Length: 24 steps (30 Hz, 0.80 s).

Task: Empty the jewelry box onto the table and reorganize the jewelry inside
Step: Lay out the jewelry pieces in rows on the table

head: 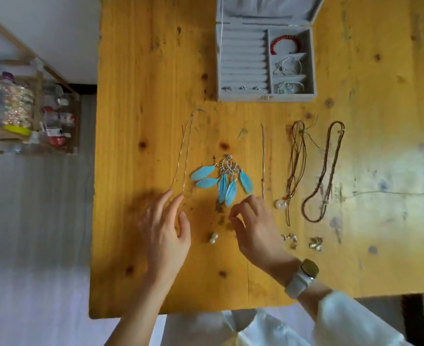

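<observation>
- A grey jewelry box stood open at the upper centre of the frame on a yellow wooden bench, its lid tipped back toward the top edge.
- Inside, the right-hand compartments held a red bracelet at the top and silver bangles below it; three small rings sat in the lowest slot of the ring rolls on the left.
- Below the box, jewelry lay in a row across the bench: a thin silver chain on the left, a pair of blue feather earrings in the middle, a second straight chain, then a brown cord necklace with a pale round pendant, and a brown beaded necklace furthest right.
- Two pearl earrings lay between the hands; two small metal pieces lay lower right.
- The left hand hovered at the lower end of the thin chain, fingers spread and relaxed, gripping nothing.
- The right hand, with a white watch on its wrist, was just below the feather tips, fingers curled with thumb and forefinger close together; whether they pinched anything could not be told.
- A shelf of bottles stood at the left of the frame.
</observation>
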Available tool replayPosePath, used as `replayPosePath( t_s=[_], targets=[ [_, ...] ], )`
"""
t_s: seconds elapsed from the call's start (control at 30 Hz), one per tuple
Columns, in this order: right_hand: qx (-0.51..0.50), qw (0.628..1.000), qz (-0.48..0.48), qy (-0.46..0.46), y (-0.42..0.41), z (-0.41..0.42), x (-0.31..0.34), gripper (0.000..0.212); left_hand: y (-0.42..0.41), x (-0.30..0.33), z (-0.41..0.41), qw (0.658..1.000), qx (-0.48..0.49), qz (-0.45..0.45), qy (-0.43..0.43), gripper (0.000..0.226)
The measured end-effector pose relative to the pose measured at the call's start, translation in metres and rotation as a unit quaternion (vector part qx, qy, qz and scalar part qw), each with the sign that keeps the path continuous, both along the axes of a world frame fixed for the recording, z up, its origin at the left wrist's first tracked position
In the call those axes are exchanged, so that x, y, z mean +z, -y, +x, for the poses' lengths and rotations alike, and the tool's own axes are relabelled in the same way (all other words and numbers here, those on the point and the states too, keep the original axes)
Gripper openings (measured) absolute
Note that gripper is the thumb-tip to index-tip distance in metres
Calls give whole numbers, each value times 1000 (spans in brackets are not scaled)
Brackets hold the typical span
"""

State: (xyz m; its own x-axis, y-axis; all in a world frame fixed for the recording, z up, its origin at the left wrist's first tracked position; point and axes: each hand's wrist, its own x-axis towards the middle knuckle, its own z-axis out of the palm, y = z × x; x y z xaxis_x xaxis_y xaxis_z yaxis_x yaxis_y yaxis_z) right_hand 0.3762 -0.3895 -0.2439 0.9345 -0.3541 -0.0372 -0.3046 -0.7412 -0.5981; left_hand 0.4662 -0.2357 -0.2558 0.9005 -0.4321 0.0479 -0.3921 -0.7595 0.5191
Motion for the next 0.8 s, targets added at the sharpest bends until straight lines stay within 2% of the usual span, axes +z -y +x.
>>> replayPosePath(
  t_s=[0.2,0.43,0.8],
  targets=[
    [22,1000,3,-11,-68,-58,-28,17,-54,-26,-65,991,17,128,24,44],
    [-7,995,-102,2,-92,-64,-40,19,-60,-42,-73,989,25,131,71,45],
    [-25,1000,-14,6,-91,-70,-39,23,-61,-45,-74,989,28,124,77,44]
  ],
)
